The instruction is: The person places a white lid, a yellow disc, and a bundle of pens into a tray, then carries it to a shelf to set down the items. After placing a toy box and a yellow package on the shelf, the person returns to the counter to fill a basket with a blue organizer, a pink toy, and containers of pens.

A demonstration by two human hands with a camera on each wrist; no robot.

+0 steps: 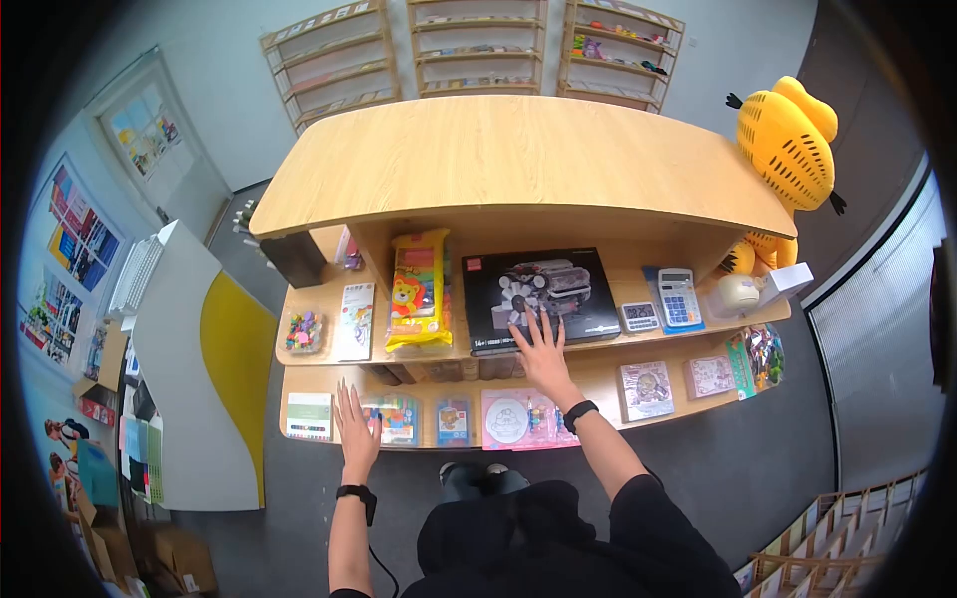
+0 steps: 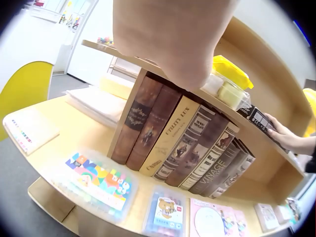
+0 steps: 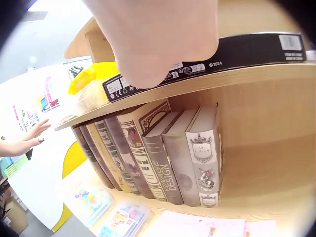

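Observation:
My right hand (image 1: pixel 541 357) touches the front part of a black box (image 1: pixel 488 299) with its fingers spread. A silver model engine is pictured on the box, which lies on the upper shelf. My left hand (image 1: pixel 357 431), fingers straight, is over the lower shelf beside a clear pack of colored markers (image 1: pixel 399 419) and holds nothing. Left of the black box lies a yellow packet with a lion (image 1: pixel 414 289). To its right are a small digital clock (image 1: pixel 639 317) and a calculator (image 1: pixel 679 297). In both wrist views the near hand's fingers are hidden behind its wrist.
Below the upper shelf (image 3: pixel 256 79) stands a row of old-style books (image 2: pixel 182 138). A pink drawing set (image 1: pixel 508 424) and small boxes (image 1: pixel 646 389) line the lower shelf's front. An orange plush toy (image 1: pixel 788 149) is at the right end, a white desk (image 1: pixel 184 399) at left.

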